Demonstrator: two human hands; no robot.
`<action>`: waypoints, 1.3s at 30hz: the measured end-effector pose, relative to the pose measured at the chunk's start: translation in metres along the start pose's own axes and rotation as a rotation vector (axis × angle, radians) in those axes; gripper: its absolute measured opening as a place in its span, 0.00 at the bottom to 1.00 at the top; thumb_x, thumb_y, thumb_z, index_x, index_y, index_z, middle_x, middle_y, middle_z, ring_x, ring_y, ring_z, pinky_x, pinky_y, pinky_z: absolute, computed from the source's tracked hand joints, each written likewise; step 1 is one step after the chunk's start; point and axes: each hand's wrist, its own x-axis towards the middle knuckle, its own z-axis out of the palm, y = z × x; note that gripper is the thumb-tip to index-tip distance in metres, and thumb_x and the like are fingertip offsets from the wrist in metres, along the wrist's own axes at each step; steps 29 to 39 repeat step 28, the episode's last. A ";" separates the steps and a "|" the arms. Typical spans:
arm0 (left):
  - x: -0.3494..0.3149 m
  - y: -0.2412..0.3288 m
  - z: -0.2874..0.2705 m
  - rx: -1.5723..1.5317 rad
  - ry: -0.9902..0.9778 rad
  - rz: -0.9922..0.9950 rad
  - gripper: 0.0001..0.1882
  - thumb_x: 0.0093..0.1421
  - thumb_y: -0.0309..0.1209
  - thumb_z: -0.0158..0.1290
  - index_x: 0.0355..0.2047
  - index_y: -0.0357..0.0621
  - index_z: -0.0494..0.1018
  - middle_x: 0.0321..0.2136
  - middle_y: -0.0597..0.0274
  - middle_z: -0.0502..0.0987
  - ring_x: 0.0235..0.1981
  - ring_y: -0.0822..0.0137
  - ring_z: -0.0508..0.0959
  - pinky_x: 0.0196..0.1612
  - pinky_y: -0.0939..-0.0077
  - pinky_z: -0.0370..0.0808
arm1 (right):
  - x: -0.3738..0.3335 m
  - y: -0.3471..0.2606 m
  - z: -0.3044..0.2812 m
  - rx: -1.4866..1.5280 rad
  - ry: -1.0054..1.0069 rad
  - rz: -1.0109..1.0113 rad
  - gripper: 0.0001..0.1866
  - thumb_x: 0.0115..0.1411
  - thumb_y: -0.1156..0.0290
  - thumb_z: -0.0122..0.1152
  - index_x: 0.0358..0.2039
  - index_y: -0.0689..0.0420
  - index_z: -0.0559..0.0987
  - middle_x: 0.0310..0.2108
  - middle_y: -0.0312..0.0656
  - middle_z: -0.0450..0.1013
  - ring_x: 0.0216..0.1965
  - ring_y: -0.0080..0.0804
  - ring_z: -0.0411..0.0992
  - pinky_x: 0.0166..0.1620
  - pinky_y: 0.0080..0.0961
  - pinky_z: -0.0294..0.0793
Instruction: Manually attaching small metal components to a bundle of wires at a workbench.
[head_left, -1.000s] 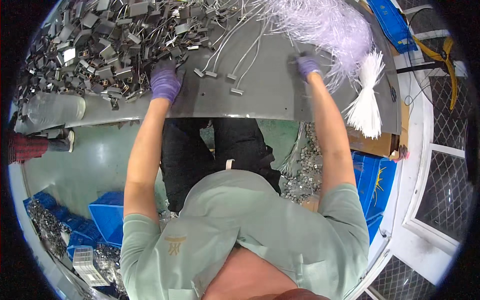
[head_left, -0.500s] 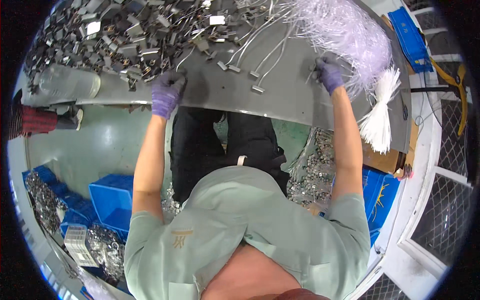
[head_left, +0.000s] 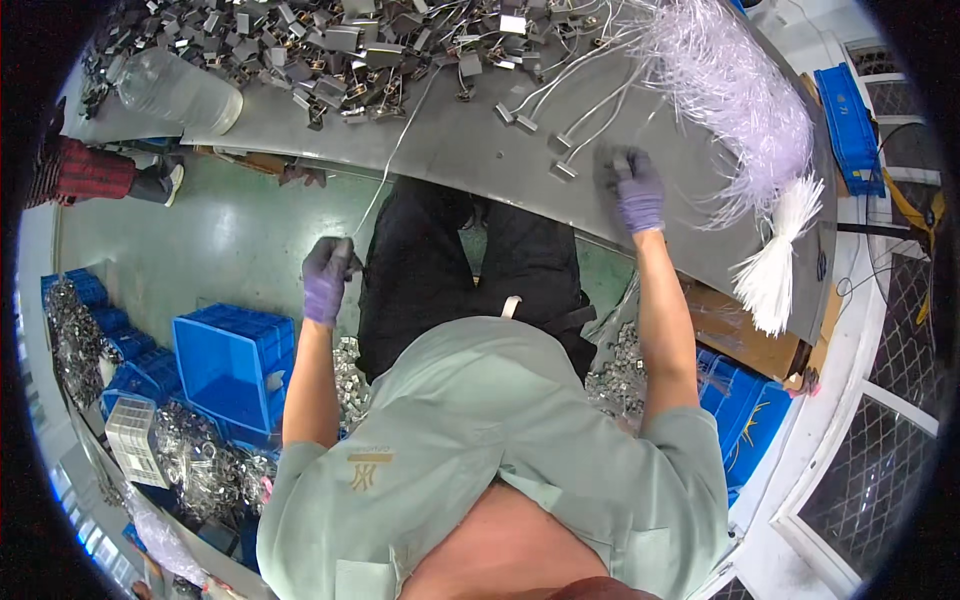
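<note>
My left hand (head_left: 328, 280), in a purple and grey glove, is off the table's front edge above the floor, its fingers closed on the end of a thin white cord (head_left: 390, 160). That cord runs taut up over the edge to a heap of small grey and black parts (head_left: 340, 50). Over the grey tabletop (head_left: 470, 150) is my right hand (head_left: 636, 190), gloved alike, fingers partly spread and no held thing visible. Just left of it lie several pale cords with small grey blocks (head_left: 565, 170) on their ends.
Clear pale-purple strands (head_left: 745, 110) and a white bundle of strips (head_left: 780, 265) lie at the table's right. A clear plastic bottle (head_left: 180, 92) lies at its left. Below left stand blue crates (head_left: 225, 365). A person's red checked clothing (head_left: 95, 170) shows at far left.
My left hand has come down toward me from the table edge, drawing the white cord out straight. My right hand has moved slightly left, nearer the cords with grey blocks. The view has shifted.
</note>
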 end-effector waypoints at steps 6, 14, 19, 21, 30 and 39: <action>-0.053 -0.031 -0.020 -0.100 0.075 -0.137 0.18 0.57 0.43 0.52 0.20 0.40 0.69 0.14 0.64 0.71 0.16 0.77 0.68 0.21 0.81 0.63 | 0.019 -0.135 0.071 1.160 -0.474 0.529 0.19 0.60 0.66 0.52 0.48 0.64 0.65 0.37 0.51 0.74 0.32 0.42 0.76 0.32 0.31 0.76; -0.113 -0.097 -0.057 0.006 0.143 -0.316 0.15 0.54 0.38 0.56 0.18 0.41 0.69 0.12 0.64 0.71 0.12 0.75 0.69 0.17 0.79 0.63 | 0.054 -0.146 0.249 1.018 -0.360 0.347 0.13 0.60 0.70 0.49 0.44 0.61 0.66 0.34 0.49 0.74 0.27 0.41 0.75 0.28 0.31 0.74; -0.124 -0.110 -0.074 0.101 0.292 -0.435 0.17 0.51 0.37 0.58 0.13 0.42 0.68 0.08 0.64 0.69 0.09 0.74 0.66 0.16 0.78 0.61 | 0.072 -0.119 0.222 0.691 -0.014 0.225 0.13 0.62 0.68 0.46 0.44 0.61 0.66 0.33 0.49 0.75 0.27 0.40 0.76 0.25 0.29 0.75; -0.133 -0.126 -0.082 0.098 0.343 -0.476 0.17 0.51 0.38 0.59 0.14 0.42 0.68 0.08 0.64 0.69 0.09 0.74 0.66 0.16 0.78 0.61 | 0.077 -0.156 0.177 0.905 0.027 0.271 0.13 0.62 0.67 0.47 0.43 0.62 0.66 0.33 0.50 0.74 0.29 0.40 0.76 0.25 0.29 0.76; -0.121 -0.133 -0.093 -0.017 0.392 -0.414 0.17 0.49 0.40 0.62 0.16 0.43 0.68 0.09 0.63 0.70 0.09 0.72 0.67 0.17 0.77 0.63 | 0.080 -0.156 0.147 1.027 0.020 0.258 0.18 0.62 0.64 0.50 0.47 0.62 0.65 0.34 0.51 0.74 0.30 0.41 0.76 0.25 0.29 0.76; -0.121 -0.133 -0.093 -0.017 0.392 -0.414 0.17 0.49 0.40 0.62 0.16 0.43 0.68 0.09 0.63 0.70 0.09 0.72 0.67 0.17 0.77 0.63 | 0.080 -0.156 0.147 1.027 0.020 0.258 0.18 0.62 0.64 0.50 0.47 0.62 0.65 0.34 0.51 0.74 0.30 0.41 0.76 0.25 0.29 0.76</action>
